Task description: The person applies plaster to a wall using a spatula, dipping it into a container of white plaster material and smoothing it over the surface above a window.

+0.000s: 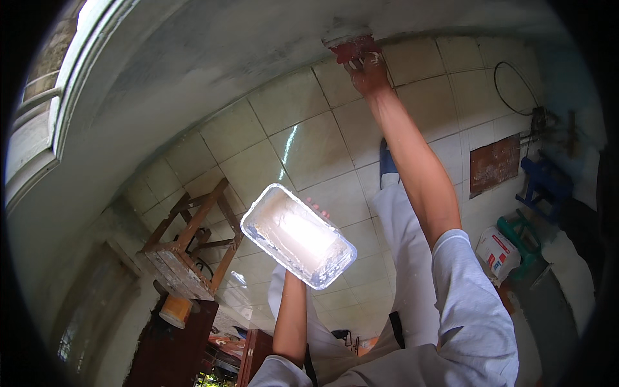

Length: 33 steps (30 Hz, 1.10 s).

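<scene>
My left hand (pixel 318 208) holds up a rectangular tub (pixel 258 222) from beneath; only some fingertips show past its far edge. White paste smears the tub's rim and inner walls, and bright light washes out the paste (pixel 303 233) inside. Far ahead, my right arm reaches out to the grey wall (pixel 258 42). There my right hand (pixel 371 76) is closed on a red scraper (pixel 354 48), its blade laid against the lower part of the wall. White smears mark the fingers of that hand.
A worn wooden stool (pixel 187 248) lies tipped on the tiled floor (pixel 329 145) at left. On the right are a white bucket (pixel 498 251), a green plastic stool (pixel 521 235), a blue stool (pixel 545 187) and a brown panel (pixel 494 166). A window frame (pixel 55 122) edges the upper left.
</scene>
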Tool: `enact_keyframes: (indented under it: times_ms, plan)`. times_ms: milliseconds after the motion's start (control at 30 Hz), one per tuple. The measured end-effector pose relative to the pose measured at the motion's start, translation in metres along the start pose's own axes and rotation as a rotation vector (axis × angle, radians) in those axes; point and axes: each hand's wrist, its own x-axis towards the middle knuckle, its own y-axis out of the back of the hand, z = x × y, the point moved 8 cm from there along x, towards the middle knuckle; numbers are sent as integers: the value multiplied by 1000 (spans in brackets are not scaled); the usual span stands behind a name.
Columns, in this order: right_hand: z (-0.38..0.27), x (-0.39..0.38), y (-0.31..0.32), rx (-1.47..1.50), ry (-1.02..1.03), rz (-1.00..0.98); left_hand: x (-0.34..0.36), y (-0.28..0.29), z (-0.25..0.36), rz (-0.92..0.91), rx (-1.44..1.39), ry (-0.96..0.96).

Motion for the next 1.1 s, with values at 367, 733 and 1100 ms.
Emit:
enact_keyframes:
  times_ms: [367,733,1100]
  plan:
    - [-103,-103,-69,174,54,17,-5,-27,12,-88,37,-2]
    - [78,49,133,-142,-185,121,0,1,9,117,-20,-37]
    - [66,86,34,71,-123,9,-2,-13,4,52,-153,-52]
